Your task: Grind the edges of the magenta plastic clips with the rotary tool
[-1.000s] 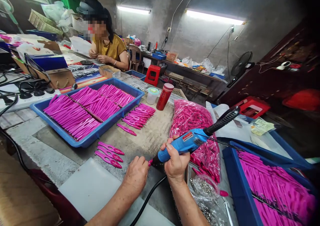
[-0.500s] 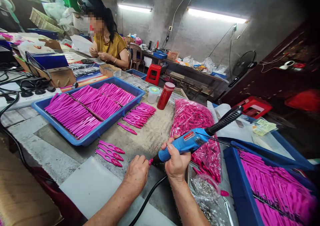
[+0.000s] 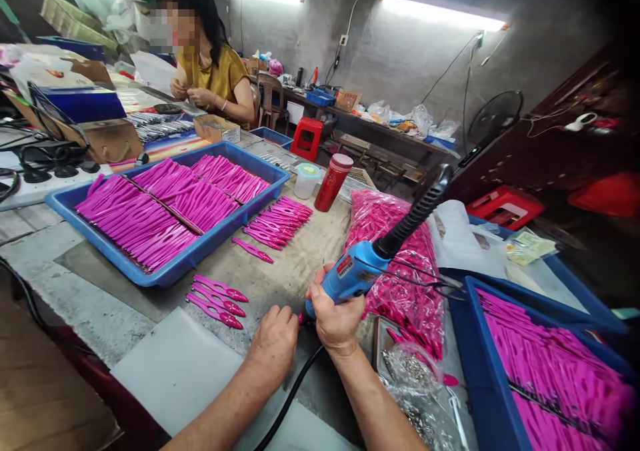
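Label point(image 3: 345, 266) on blue tool point(image 3: 350, 271); red-and-white; text illegible.

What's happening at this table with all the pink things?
The right hand grips a blue tool with a black cord, its lower end by a small pink piece at the left hand. A few pink pieces lie on the table nearby, and many more fill a blue tray. Across the table, a person in a yellow top has both hands together; what they hold is too small to tell.
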Available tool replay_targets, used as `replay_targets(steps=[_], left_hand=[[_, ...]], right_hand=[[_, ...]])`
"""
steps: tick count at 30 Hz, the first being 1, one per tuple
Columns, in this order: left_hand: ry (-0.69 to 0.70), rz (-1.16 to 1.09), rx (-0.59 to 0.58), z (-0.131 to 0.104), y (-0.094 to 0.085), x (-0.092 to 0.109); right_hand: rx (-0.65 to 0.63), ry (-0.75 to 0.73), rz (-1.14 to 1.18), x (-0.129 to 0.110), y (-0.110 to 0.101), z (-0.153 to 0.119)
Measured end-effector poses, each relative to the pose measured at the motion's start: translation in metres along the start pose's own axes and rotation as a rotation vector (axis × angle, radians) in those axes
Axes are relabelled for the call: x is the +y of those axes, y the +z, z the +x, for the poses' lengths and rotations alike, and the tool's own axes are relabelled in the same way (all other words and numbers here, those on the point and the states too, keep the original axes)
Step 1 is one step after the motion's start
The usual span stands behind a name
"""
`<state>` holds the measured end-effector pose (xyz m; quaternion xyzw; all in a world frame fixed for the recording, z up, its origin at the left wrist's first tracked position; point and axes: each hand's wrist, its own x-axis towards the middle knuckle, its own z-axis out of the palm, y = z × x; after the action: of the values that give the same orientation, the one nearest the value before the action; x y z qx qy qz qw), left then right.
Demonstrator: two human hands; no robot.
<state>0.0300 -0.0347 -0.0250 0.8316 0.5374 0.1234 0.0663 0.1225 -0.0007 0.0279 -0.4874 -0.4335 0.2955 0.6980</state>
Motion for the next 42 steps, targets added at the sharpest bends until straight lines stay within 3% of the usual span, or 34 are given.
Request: replay_targets(steps=[6, 14, 19, 26, 42], left_hand=[[-0.012, -0.004, 0.032, -0.002, 0.000, -0.001], [0.060, -0.057, 0.110, -0.004, -0.004, -0.005], [0.114, -0.031, 0.059, -0.001, -0.008, -0.001], [0.095, 0.035, -0.051, 0.004, -0.011, 0.003], [0.115, 0.106, -0.109, 0.005, -0.013, 0.002]], right_hand=[[-0.071, 0.001, 0.164, -0.006, -0.003, -0.002], [0.153, -0.035, 0.305, -0.033, -0.046, -0.010], [0.204, -0.045, 0.308, -0.034, -0.066, -0.016], [0.244, -0.035, 0.312, -0.030, -0.070, -0.019], [0.298, 0.035, 0.339, -0.029, -0.075, -0.020]])
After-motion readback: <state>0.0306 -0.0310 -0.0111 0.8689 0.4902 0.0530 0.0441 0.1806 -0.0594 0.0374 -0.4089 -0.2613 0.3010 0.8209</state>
